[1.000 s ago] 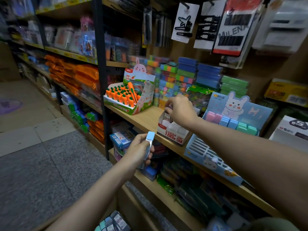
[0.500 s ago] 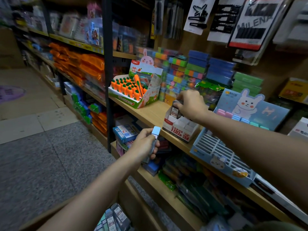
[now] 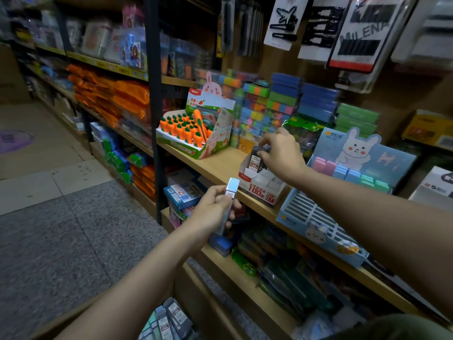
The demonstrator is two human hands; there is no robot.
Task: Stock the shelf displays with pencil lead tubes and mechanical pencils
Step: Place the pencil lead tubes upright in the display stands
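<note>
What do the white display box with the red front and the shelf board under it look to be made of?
The display box looks like thin printed cardboard, slightly glossy: folded flaps, cut dividers, red print on its front. The shelf board looks like light wood or wood-effect laminate, matte, with faint grain; which one cannot be told. The right hand holds a lead tube over the box.

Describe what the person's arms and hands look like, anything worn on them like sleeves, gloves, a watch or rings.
Both arms are bare along all that shows of them. No sleeve, glove, watch or bracelet appears on either. The left hand and the right hand are bare too, with no ring visible on the fingers that show. A bit of dark olive fabric sits at the bottom right edge; whether it is clothing cannot be told.
</note>
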